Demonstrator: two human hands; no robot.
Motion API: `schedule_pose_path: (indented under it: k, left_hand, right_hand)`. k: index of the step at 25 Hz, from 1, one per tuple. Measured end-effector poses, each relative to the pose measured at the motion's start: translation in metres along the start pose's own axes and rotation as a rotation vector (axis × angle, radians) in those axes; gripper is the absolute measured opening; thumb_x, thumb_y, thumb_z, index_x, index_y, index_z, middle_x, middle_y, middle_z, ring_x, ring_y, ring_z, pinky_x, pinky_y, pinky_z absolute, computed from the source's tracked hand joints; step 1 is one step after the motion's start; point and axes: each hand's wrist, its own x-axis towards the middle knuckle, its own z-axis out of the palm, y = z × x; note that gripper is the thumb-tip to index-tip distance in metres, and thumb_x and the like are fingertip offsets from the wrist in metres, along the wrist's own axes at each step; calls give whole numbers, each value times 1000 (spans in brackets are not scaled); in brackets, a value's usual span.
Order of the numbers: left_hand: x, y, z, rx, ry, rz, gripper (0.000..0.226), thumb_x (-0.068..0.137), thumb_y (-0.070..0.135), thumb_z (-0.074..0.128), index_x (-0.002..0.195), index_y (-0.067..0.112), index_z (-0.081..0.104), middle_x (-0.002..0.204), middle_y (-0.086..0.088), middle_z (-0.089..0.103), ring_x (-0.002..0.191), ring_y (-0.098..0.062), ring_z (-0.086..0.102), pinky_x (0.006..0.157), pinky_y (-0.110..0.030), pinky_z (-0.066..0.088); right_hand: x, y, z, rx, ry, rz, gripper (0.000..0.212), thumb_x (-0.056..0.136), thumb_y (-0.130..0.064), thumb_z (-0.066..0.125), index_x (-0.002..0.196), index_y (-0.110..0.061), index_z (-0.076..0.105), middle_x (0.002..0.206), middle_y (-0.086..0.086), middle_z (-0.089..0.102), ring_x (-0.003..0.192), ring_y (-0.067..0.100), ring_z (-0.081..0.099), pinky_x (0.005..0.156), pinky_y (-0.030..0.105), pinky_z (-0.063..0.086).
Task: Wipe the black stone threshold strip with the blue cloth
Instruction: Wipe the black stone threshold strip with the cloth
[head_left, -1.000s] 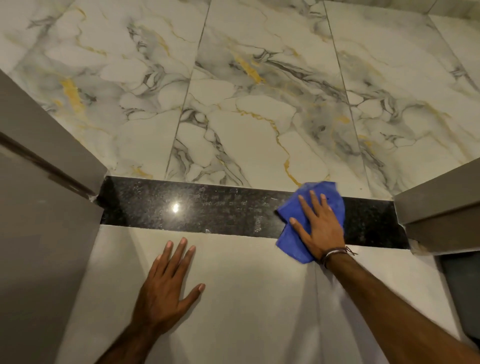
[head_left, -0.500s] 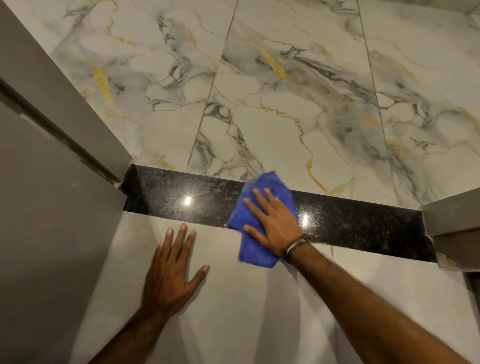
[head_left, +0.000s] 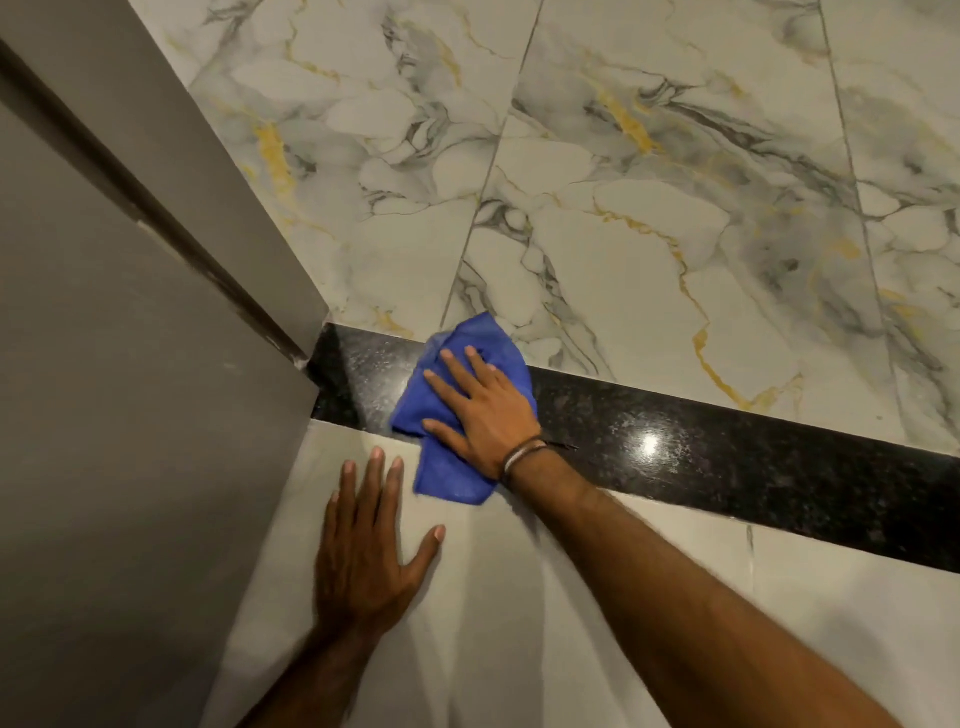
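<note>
The black stone threshold strip (head_left: 727, 457) runs across the floor from the foot of the grey door frame (head_left: 218, 218) on the left down toward the right edge of the view, speckled and glossy, with a bright spot of reflected light right of the middle. It lies between the veined marble tiles (head_left: 649, 208) beyond it, white with grey and gold streaks, and the plain pale floor tiles (head_left: 519, 597) on the near side. The blue cloth (head_left: 457, 415) lies crumpled on the strip near its left end, just short of the door frame; its far corner laps onto the marble and its near fold hangs over onto the pale tile. The right hand (head_left: 480, 410) lies flat on top of the cloth, palm down and fingers spread, pressing it against the stone rather than gripping it; a thin band (head_left: 522, 457) circles the wrist. The left hand (head_left: 363, 551) is empty, spread wide and flat on the pale tile just near of the strip, its fingertips close to the edge of the stone and beside the cloth's lower fold. A grey wall panel (head_left: 114, 467) fills the left of the view.
</note>
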Motion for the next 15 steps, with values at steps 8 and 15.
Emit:
schedule_pose_path:
  k: [8,15]
  left_hand:
    - [4,1,3,-28,57,-208,96,82,69,48,159,14,27,168,-8,25,158,-26,13,125,-46,19]
    - [5,3,3,4,32,-194,103,81,72,43,162,15,16,169,-9,20,157,-30,15,123,-49,21]
  right_hand:
    - [80,-66,11,-71,-49,-114,66,96,-58,32,152,-24,24,163,9,16,149,36,10,118,52,19]
    - [60,-50,9,-61,-34,-197,62,97,-56,33,151,-24,30,162,6,23,148,33,16,118,50,20]
